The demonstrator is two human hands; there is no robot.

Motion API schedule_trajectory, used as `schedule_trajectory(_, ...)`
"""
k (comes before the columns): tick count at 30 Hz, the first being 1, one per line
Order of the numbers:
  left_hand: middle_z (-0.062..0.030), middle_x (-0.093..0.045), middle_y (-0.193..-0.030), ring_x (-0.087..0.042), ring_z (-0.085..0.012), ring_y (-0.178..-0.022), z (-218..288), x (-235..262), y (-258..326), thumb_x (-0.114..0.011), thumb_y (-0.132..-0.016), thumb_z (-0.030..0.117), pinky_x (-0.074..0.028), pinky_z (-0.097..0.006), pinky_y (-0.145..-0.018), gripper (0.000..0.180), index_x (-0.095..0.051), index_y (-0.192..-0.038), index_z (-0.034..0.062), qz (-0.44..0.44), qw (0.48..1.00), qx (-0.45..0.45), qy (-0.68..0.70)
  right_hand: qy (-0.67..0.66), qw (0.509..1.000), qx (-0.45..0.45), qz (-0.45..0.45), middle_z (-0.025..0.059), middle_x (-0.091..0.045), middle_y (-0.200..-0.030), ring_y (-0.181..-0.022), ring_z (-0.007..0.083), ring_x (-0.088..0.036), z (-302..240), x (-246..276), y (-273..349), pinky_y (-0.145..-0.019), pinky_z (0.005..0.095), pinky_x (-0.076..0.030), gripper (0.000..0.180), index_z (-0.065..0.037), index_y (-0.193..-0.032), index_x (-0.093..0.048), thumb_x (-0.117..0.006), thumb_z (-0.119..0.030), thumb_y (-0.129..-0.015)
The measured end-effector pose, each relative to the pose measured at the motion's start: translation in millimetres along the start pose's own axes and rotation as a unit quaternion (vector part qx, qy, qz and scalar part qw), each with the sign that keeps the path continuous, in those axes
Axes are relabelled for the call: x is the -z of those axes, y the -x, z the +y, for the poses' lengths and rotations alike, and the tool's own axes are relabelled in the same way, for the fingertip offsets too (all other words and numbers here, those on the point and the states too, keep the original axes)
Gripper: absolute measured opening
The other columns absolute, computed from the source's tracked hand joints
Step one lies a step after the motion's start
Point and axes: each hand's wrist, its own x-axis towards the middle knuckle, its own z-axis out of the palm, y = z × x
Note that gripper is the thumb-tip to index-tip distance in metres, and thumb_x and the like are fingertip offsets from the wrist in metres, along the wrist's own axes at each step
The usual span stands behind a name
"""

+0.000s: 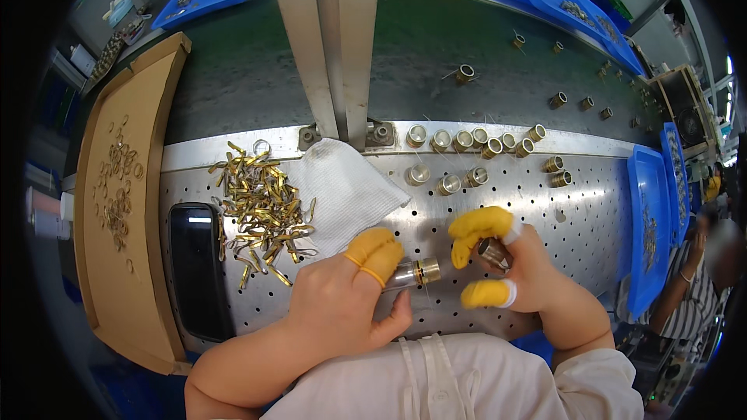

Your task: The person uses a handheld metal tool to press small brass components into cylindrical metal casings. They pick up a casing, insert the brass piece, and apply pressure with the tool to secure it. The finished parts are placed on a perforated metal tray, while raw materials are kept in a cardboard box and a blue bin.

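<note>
My left hand, with yellow finger covers on its fingertips, is closed round a clear tube. A gold-coloured metal collar sits at the tube's right end. Facing it, my right hand has yellow covers on the fingers and thumb. A small dark metallic cylinder lies in its grasp, partly hidden by the fingers; thumb and fingertips stand apart in front of it. Beyond the hands are several short metal cylinders. A white cloth and a heap of gold-coloured metal strips lie left of them.
A black phone and a cardboard tray of small rings flank the strips. The perforated metal table meets a green conveyor belt carrying more cylinders. A metal post rises between. Blue trays and a seated person are at right.
</note>
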Motion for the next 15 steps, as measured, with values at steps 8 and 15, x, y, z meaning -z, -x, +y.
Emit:
schedule_trajectory(8,-0.0142,-0.058,-0.098,-0.059,-0.0231,-0.062,2.7,-2.8,-0.7,-0.069,-0.063,0.015,-0.049,-0.029,-0.051,0.033,-0.058,-0.09,0.0014,0.0,0.999,-0.045,0.013,0.008,0.994,-0.036,-0.108,0.008,-0.058,-0.071,-0.058,0.0165,-0.053,8.2,-6.3,-3.3,-0.055,0.0282,-0.043,0.027,-0.004,-0.094,-0.058,-0.066,-0.024,-0.079)
schedule_trajectory(15,-0.014,-0.058,-0.096,-0.06,-0.0226,-0.062,-1.7,-0.4,0.5,-0.071,-0.064,0.013,-0.049,-0.027,-0.052,0.032,-0.059,-0.091,0.0026,-0.031,0.997,-0.013,0.077,0.074,0.995,0.044,-0.057,0.0089,-0.06,-0.084,-0.073,0.0209,-0.059,5.2,-8.6,-1.6,-0.06,0.0289,-0.048,0.041,-0.005,-0.104,-0.055,-0.072,-0.025,-0.073)
